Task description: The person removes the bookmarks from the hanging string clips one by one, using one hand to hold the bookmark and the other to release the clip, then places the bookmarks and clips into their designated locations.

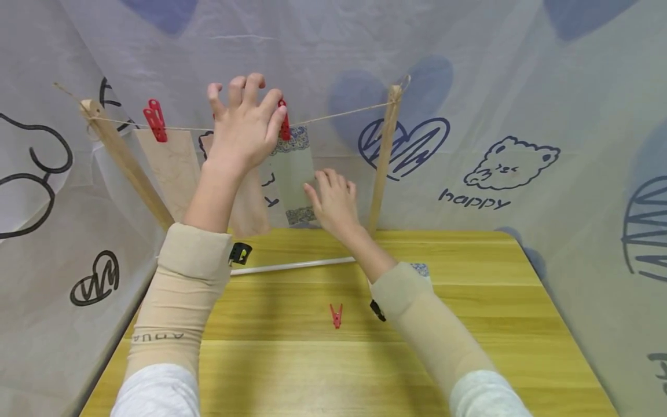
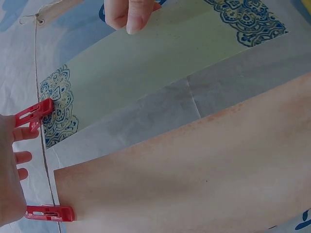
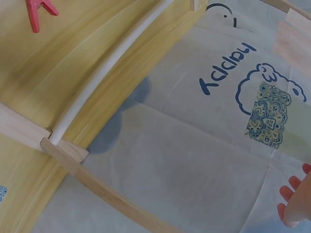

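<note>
My left hand (image 1: 242, 130) is raised at the string (image 1: 349, 115), thumb and forefinger pinching a red clothespin (image 1: 285, 128). That clothespin sits at the top edge of a pale green paper strip (image 1: 294, 179) with blue patterned ends, which hangs from the string. Beside the strip's lower right edge is my right hand (image 1: 336, 202), its fingers loosely bent and holding nothing. A pinkish sheet (image 1: 250, 202) hangs behind my left forearm; its red clothespin (image 2: 51, 213) shows in the left wrist view. Farther left, another red clothespin (image 1: 155, 123) holds a beige sheet (image 1: 169, 168).
Two wooden posts, a left post (image 1: 127, 165) and a right post (image 1: 385, 156), carry the string. A white rod (image 1: 297, 266) runs low between them. On the wooden table (image 1: 292, 370) lie a loose red clothespin (image 1: 336, 315) and a patterned paper (image 1: 421, 270), partly behind my right sleeve.
</note>
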### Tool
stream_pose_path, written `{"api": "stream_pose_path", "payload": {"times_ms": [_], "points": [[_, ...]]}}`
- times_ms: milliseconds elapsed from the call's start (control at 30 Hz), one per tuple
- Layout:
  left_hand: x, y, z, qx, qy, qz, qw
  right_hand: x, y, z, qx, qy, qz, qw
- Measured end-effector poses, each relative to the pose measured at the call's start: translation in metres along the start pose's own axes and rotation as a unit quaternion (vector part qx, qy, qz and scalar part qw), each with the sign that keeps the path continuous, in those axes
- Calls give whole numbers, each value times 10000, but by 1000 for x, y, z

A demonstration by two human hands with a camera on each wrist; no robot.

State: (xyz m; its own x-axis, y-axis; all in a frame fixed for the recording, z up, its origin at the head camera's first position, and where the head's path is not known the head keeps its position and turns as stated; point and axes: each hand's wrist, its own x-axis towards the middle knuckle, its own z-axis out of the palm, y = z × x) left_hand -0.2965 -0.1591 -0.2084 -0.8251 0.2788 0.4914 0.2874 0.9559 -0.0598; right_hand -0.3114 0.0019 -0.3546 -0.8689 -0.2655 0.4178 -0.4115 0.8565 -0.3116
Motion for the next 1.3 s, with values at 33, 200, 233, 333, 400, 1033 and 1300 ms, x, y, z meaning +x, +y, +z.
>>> {"api": "stream_pose_path", "payload": {"times_ms": [33, 200, 233, 333, 400, 1033, 1300], "points": [[0, 0, 0, -5, -7, 4, 10000, 0, 0, 0, 13, 1, -6, 10000], [0, 1, 0, -20, -35, 20, 10000, 0, -1, 2, 221, 34, -61, 9997], [0, 1, 0, -20, -38, 26, 10000, 0, -1, 2, 272, 72, -76, 9996], [0, 1, 0, -33, -38, 42, 10000, 0, -2, 3, 399, 172, -100, 9990], [0, 1, 0, -49, -27, 48, 10000, -1, -2, 3, 443, 228, -120, 9987], [0, 2, 8, -418, 338, 189, 9984, 0, -1, 3, 517, 183, -224, 9982], [1, 2, 11, -383, 544, 271, 9974, -1, -1, 4, 688, 204, -191, 9972]]}}
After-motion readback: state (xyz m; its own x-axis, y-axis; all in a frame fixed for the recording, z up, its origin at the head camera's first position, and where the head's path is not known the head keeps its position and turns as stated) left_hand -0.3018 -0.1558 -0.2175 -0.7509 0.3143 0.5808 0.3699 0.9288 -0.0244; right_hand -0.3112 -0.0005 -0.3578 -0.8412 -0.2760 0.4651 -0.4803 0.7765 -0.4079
